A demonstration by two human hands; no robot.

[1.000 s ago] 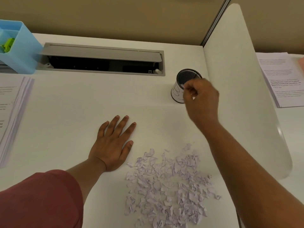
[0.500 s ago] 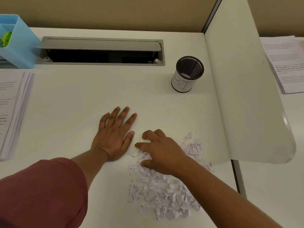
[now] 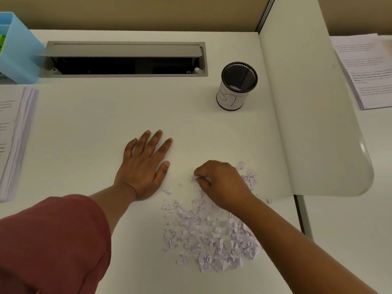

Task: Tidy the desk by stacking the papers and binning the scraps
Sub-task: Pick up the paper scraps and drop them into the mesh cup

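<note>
A heap of torn white paper scraps [image 3: 210, 232] lies on the white desk [image 3: 106, 115] near its front edge. My right hand [image 3: 220, 183] sits at the heap's far side, fingers curled, pinching a few scraps at its fingertips. My left hand [image 3: 144, 166] rests flat on the desk, fingers straight, just left of the heap. A black mesh cup [image 3: 237, 85] with a white paper label stands at the back right and holds a few scraps. A stack of printed papers [image 3: 14, 141] lies at the left edge.
A white divider panel [image 3: 314, 115] rises along the desk's right side, close to the cup and the heap. Beyond it lie more printed papers [image 3: 367, 68]. An open cable tray [image 3: 125, 60] runs along the back. A blue organiser [image 3: 17, 49] stands back left.
My right hand came back from the cup to the heap, spread over the scraps, and has now curled its fingers round a few. The left hand has stayed flat.
</note>
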